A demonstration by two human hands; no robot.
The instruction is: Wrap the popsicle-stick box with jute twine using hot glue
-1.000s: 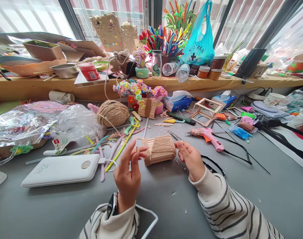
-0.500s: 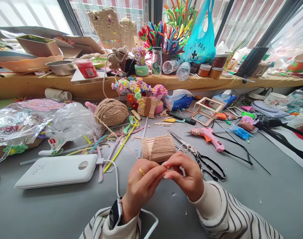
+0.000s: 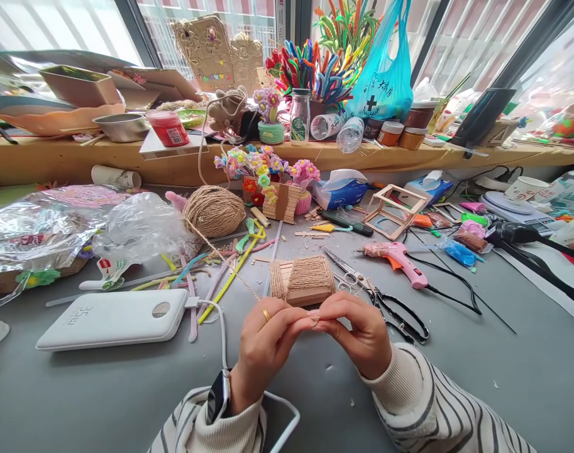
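Left hand on the twine, hands meeting fingertip to fingertip

From my end: left hand [image 3: 271, 336] is pinched on the twine [image 3: 212, 246]. Right hand [image 3: 357, 333] bends in, fingertips at the same spot; I can't tell whether it grips the twine too, contact point is too small. Twine-wrapped wooden piece [image 3: 310, 280] lies on the grey table [image 3: 324, 409] just beyond both hands. Twine runs slack-free to the ball [image 3: 214, 211], far left. Scissors [image 3: 368, 286] sit right of the wooden piece, pink glue gun [image 3: 404, 261] past them. White power bank [image 3: 112, 321] is left of the left hand, cable plugged in.
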